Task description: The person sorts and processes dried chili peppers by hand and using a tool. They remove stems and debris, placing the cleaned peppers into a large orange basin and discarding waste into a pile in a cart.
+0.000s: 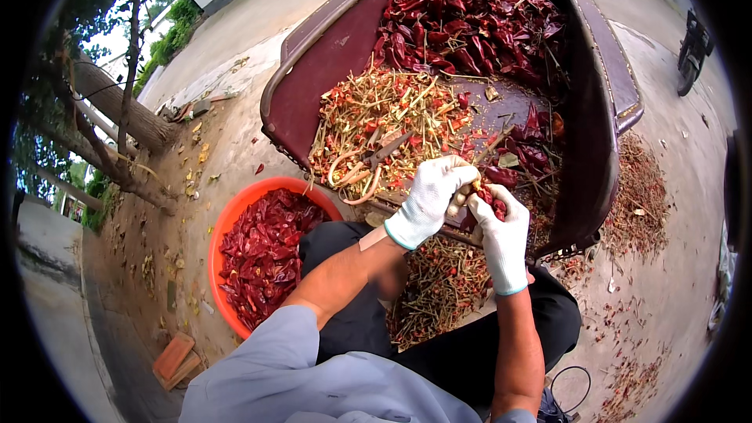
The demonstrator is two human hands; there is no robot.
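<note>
Both hands wear white knit work gloves with pale green cuffs. A dried red chili pepper (498, 208) is pinched between them over the front edge of a dark red metal cart bed (329, 82). The fingertips of my left hand (432, 195) are on its yellowish end, while my right hand (504, 234) grips the red body. Part of the pepper is hidden by the fingers. Scissors (380, 155) with pale looped handles lie left of my hands, on a heap of cut stems and seeds (388, 103). Several whole dried peppers (531, 147) lie just beyond my right hand.
An orange plastic basin (217, 235) of red pepper pieces stands on the ground by my left leg. Whole dried peppers (464, 17) are heaped at the cart's far end. Stem litter (440, 288) covers the ground between my legs. Bricks (175, 358) lie lower left, near tree trunks (123, 106).
</note>
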